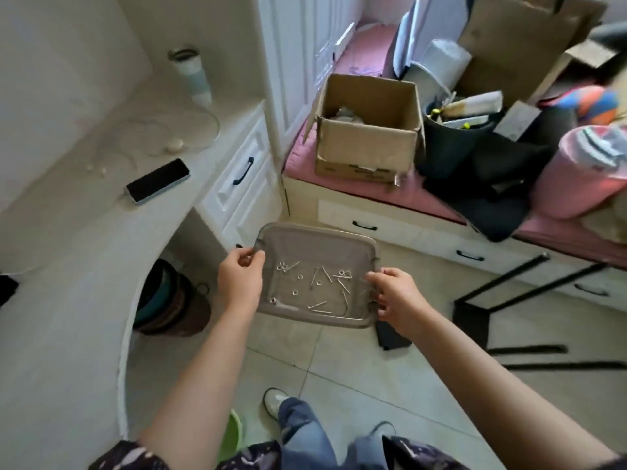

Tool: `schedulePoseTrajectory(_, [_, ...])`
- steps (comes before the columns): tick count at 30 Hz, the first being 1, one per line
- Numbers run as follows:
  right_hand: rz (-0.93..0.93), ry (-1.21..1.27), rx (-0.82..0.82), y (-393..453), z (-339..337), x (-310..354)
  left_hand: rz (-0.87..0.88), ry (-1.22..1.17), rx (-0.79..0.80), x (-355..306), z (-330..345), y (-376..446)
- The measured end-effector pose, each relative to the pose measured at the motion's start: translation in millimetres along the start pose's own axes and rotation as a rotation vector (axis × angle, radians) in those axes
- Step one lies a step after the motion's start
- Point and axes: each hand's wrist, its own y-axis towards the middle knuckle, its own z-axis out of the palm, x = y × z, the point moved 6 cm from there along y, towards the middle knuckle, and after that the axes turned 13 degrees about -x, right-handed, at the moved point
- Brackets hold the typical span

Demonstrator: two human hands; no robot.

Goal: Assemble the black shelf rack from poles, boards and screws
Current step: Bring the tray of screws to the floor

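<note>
Both hands hold a shallow grey tray [315,239] above the floor tiles: the left hand [239,279] pinches its left rim, the right hand [395,297] grips its right edge. Screws [319,288] and washers lie scattered inside. The black frame [529,300] stands on the floor to the tray's right.

The tray [315,239] looks like smooth, translucent grey-brown plastic; the screws [320,286] and nuts in it are bright, shiny metal. The black poles [529,279] have a matt finish. The box [368,144] is plain brown cardboard, the floor [356,361] glossy pale tile, the table [68,266] smooth matt white
</note>
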Motion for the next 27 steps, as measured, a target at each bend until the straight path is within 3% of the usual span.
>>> schedulePoseTrajectory(13, [0.033,0.208,-0.344,38.4,-315.9,-55.5,0.068,0.134,0.367,-11.9,193.6,-247.1])
schedulePoseTrajectory(22, [0.021,0.333,-0.514,58.4,-433.7,-69.6,0.135,0.172,0.541,-37.7,289.4,-340.1])
schedulePoseTrajectory(27, [-0.045,0.23,-0.644,85.7,-484.7,-59.5,0.161,0.2,0.595,-56.5,345.8,-373.2])
